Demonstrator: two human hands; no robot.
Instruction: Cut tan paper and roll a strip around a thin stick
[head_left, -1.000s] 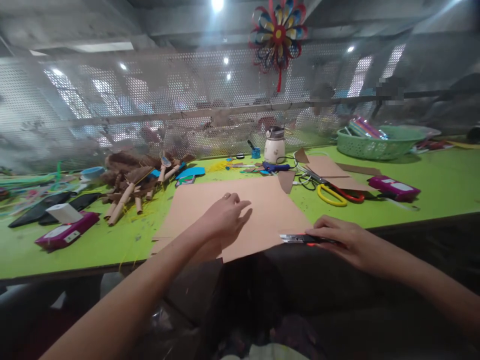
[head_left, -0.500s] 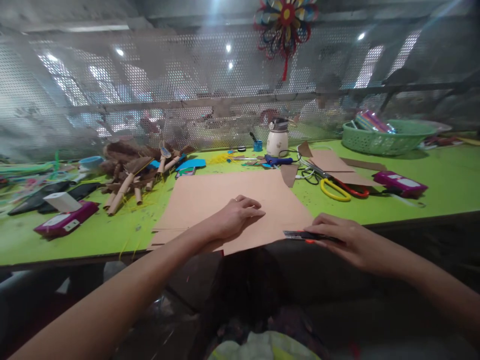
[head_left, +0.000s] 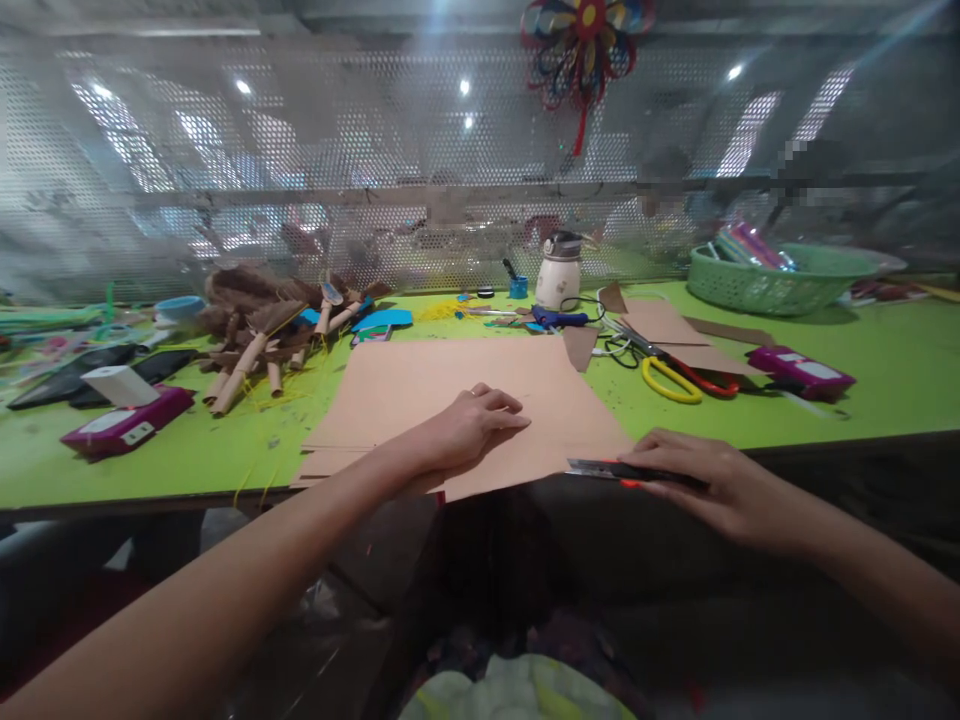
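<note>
A sheet of tan cardboard (head_left: 450, 375) lies at the table's front, its near edge hanging a little over. My left hand (head_left: 472, 425) rests palm down on its middle, fingers slightly bent and holding nothing. In my right hand (head_left: 705, 485) is a black utility knife (head_left: 637, 472) with orange parts. Its blade is out and points left, at the sheet's near right edge. Below the sheet's left corner, strips or edges of more cardboard (head_left: 319, 468) show, partly under my left forearm.
Scissors (head_left: 671, 380) with yellow and red handles, a blue glue gun (head_left: 559, 318) and cardboard pieces (head_left: 664, 325) lie right of the sheet. Behind stands a white bottle (head_left: 559, 280). A green basket (head_left: 780, 280) is far right, a pile of brown rolls (head_left: 244, 375) left, beside a purple box (head_left: 127, 420).
The knife and my right hand have shifted slightly right, and more of the blade shows. My left hand stays on the sheet. The whole view has tilted slightly.
</note>
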